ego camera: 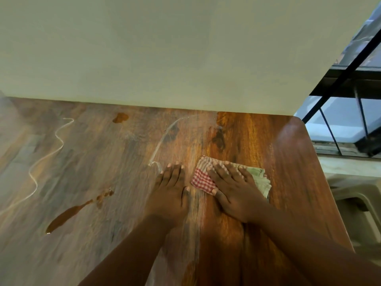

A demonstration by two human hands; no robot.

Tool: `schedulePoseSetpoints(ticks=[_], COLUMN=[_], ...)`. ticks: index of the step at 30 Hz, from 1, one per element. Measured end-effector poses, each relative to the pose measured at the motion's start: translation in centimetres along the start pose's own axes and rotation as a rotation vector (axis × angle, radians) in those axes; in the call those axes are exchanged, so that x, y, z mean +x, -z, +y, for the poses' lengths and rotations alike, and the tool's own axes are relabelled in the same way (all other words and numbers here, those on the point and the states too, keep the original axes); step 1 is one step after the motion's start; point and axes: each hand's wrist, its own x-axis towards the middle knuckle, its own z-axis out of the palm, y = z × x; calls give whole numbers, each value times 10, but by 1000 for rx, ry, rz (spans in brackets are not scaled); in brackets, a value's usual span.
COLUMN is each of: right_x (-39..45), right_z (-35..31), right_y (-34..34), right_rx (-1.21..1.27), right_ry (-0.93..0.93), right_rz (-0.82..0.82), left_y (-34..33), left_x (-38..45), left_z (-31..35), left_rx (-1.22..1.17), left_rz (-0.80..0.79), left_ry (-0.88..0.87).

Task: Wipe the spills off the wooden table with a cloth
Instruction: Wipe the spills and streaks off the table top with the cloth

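Pressing, right hand [231, 187]: my fingers lie spread and flat on the cloth [208, 178], a folded red-checked rag with a pale green part showing at its right side; I pin it to the bench [268, 203] rather than clutch it. It sits near the bench's right end, just right of my other hand.

Left hand [171, 188]: flat on bare wood, fingers straight and together, holding nothing, just beside the cloth without touching it.

Spills remaining, going outward:
- white curved streak [162, 139], ending just ahead of my left fingertips;
- long brown puddle [68, 213] with small splashes at its far tip, well to my left;
- small brown blot [120, 117] near the wall [165, 58];
- thin white wavy line [47, 155], far left.

Progress, by my reckoning: early. The wood under and right of the cloth looks free of marks, but all four marks listed above lie untouched to the left.
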Motion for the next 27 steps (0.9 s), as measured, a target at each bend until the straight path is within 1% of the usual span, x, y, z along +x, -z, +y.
schedulePoseSetpoints(ticks=[3,10,13,18,23,27], right_x=[34,142,172,181,171,133], right_z=[14,57,69,73,64,42], right_y=[11,37,47,46,47,28], right_rx=[5,21,25,18,6,-22], right_ry=[-23,-159,-211,-204,-209,-65], right_rz=[25,51,63,61,53,64], left_y=[0,-1,-1,2,4,4], left_x=[1,2,2,4,2,2], left_z=[1,0,-1,0,2,2], left_rx=[-6,-7,-17,-15,-26,-27], left_rz=[0,3,0,13,16,9], left_ry=[-2,19,24,9,11,8])
